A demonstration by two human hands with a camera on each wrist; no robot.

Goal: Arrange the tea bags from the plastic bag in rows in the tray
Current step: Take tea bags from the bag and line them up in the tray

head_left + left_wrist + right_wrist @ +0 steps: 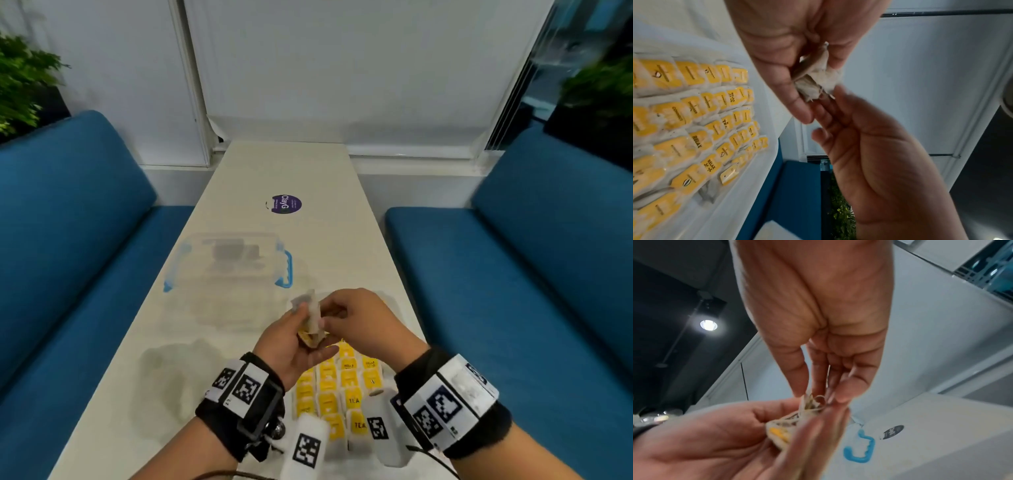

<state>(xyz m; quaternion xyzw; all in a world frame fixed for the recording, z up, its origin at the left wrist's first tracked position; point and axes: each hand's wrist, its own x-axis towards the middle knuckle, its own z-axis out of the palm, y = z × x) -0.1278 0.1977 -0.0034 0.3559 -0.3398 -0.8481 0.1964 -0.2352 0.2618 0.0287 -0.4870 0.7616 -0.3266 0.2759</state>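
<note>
We see both hands raised above the table [239, 178], meeting over the far end of the tray [387, 301]. The left hand [294, 346] lies palm up, fingers loosely curled round a small bundle of tea bags [310, 325]; a yellow tag shows at the bundle's lower end in the right wrist view [779, 434]. The right hand [359, 318] comes in from the right, thumb and fingertips pinching the top of the same bundle, where paper and string loop together [813, 402]. From the left wrist view the bundle [818, 81] looks crumpled and pale, sitting between the right hand [797, 40] above and the left hand [869, 154] below. How many bags are in the bundle we cannot tell.

In the tray, near us, tea bags with yellow tags [342, 387] lie in overlapping rows; the left wrist view shows the rows [694, 121] more clearly, with words like RELAX and CONNECT on the tags.

The plastic bag [178, 373], clear and crumpled, lies flat on the table left of the tray, near the left wrist. Beyond it sits a clear storage box with blue clips [229, 270], something dark inside. A round purple sticker [286, 204] is on the table farther off. Blue benches [85, 240] flank the table, with plants [20, 78] at the corners.
</note>
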